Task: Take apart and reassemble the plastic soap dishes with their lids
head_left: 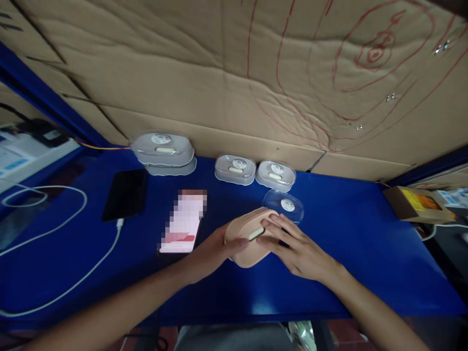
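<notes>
A pinkish-beige oval lidded box [244,251], with a cream bar in the middle of its lid, is tilted between my two hands above the blue table. My left hand [215,246] grips its left side, thumb on the lid and the other fingers hidden behind it. My right hand [296,246] holds the right side, its fingers bent and a little apart over the lid near the cream bar. Just beyond the box lies a clear plastic lid [288,207] with a round white label.
Behind stand two small boxes with clear covers [235,170] [276,176] and a larger stacked pair [164,151]. A lit phone [183,224] and a dark phone [125,195] with a white cable [106,263] lie left. Cardboard [219,73] walls the back; an open carton [420,204] stands right.
</notes>
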### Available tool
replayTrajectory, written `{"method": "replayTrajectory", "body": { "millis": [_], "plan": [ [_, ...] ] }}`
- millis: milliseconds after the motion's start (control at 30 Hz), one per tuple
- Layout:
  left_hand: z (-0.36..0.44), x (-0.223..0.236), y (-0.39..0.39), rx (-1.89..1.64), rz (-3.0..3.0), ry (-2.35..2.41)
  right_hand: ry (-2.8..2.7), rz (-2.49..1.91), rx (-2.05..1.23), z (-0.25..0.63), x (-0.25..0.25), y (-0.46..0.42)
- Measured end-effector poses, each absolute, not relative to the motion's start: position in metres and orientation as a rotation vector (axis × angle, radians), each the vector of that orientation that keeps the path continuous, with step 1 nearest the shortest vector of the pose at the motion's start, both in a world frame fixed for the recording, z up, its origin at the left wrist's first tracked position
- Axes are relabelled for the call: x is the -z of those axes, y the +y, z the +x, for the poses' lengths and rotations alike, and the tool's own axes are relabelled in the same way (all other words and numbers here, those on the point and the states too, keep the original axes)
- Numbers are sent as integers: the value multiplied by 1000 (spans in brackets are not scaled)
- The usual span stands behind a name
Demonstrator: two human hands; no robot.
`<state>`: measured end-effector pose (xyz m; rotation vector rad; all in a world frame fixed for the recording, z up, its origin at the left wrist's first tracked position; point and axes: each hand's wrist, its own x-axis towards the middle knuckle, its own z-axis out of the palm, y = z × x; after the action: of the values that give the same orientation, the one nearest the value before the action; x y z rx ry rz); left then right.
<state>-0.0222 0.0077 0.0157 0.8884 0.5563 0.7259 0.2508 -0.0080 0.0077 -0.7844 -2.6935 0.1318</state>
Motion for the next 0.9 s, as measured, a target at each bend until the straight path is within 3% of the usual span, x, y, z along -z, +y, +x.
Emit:
{"method": "replayTrajectory", "body": {
  "millis": [167, 400, 633, 900],
  "plan": [
    [-23, -8, 9, -697, 701, 688, -2606, -834, -250, 258, 3, -1],
    [-26, -11, 19, -696, 403, 855, -2285, -1478, -293, 298, 25, 35],
    [-19, -9, 7, -579, 538, 649, -2373, -883, -721, 259, 8, 3],
    [-21, -4, 7, -548, 608, 659, -2525, -797, -462, 246, 7, -9]
  ]
}}
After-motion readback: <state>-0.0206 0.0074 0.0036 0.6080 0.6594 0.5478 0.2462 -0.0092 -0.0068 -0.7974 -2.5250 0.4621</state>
